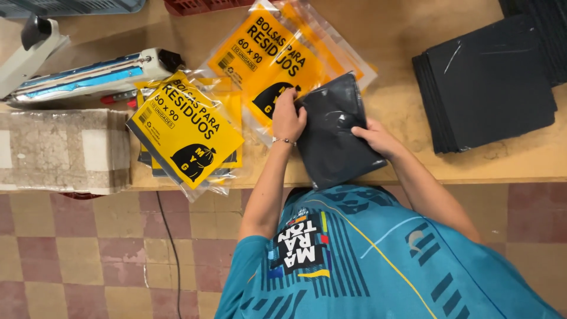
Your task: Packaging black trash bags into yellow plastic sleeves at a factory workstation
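Folded black bags point(333, 130), a flat dark bundle with a faint sheen, lie at the near edge of the wooden table point(413, 35). Left of the bundle sits a stack of yellow-labelled clear packets point(186, 127). The left hand point(287, 118) grips the bundle's left edge; the right hand point(378, 137) clasps its right side. Right of the bundle rests a pile of black sheets point(487, 82).

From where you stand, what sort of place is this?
Probably a small packing workshop. On the wooden bench lie a heat sealer, clear sleeves with yellow printed inserts and a stack of folded black bags. The left hand and right hand hold another black folded bag.
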